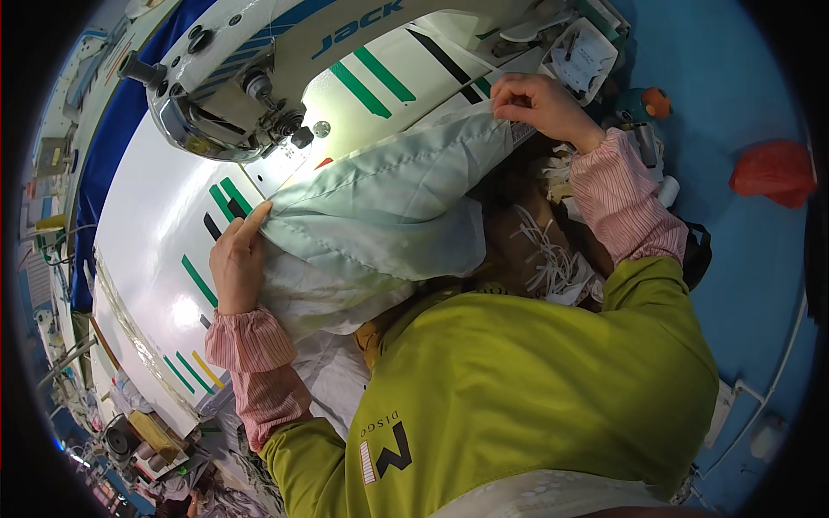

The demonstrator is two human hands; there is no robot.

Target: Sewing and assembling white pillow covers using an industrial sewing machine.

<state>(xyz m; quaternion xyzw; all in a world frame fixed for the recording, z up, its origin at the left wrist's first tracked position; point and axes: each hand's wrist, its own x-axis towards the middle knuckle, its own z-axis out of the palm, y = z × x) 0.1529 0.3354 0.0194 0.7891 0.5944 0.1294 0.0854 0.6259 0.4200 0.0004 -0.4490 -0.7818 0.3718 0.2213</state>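
A piece of pale green, thin fabric (380, 190) with a stitched seam along its edge is stretched between my two hands at the front of the sewing machine (250, 95). My left hand (237, 263) pinches its left corner just below the needle area. At the far right end, my right hand (540, 105) grips the upper corner between thumb and fingers. The cloth hangs off the table edge toward my lap in loose folds. Its edge lies beside the lit needle plate (278, 168), apart from the needle.
The white machine table (147, 233) carries green, black and yellow tape strips. A white box (580, 56) stands at the back right, near a thread spool (667, 191). White fabric scraps (557, 263) lie below the table edge. A red bag (773, 173) is on the blue floor.
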